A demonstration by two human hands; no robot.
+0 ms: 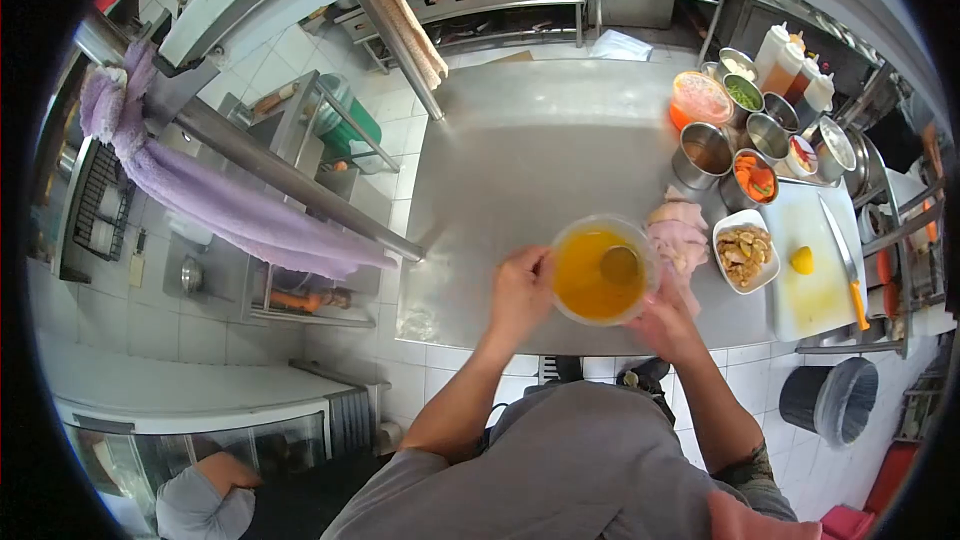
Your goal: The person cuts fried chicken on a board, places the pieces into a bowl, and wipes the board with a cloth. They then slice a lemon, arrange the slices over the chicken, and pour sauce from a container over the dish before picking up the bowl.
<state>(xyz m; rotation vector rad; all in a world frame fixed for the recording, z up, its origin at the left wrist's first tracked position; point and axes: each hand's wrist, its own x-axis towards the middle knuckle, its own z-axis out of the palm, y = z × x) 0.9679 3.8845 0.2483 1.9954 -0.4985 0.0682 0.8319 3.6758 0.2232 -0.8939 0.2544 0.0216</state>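
Between my two hands is a clear round plastic container (575, 312) of yellow-orange liquid, with a dark round shape showing in it. My left hand (521, 290) is closed on its left rim. On the lower right side, my right hand (665, 323) grips it, some fingers hidden behind the wall. Just right of the container, a pink cloth (678, 240) lies crumpled on the steel table (480, 210). Beside that cloth stands a white square bowl (747, 252) of brown cooked pieces.
A white cutting board (800, 210) at the right carries a lemon piece (802, 260) and an orange-handled knife (846, 265). Steel cups (702, 156) and squeeze bottles (790, 60) crowd the back right. A purple towel (220, 195) hangs on the left rail. Another person (215, 495) is at lower left.
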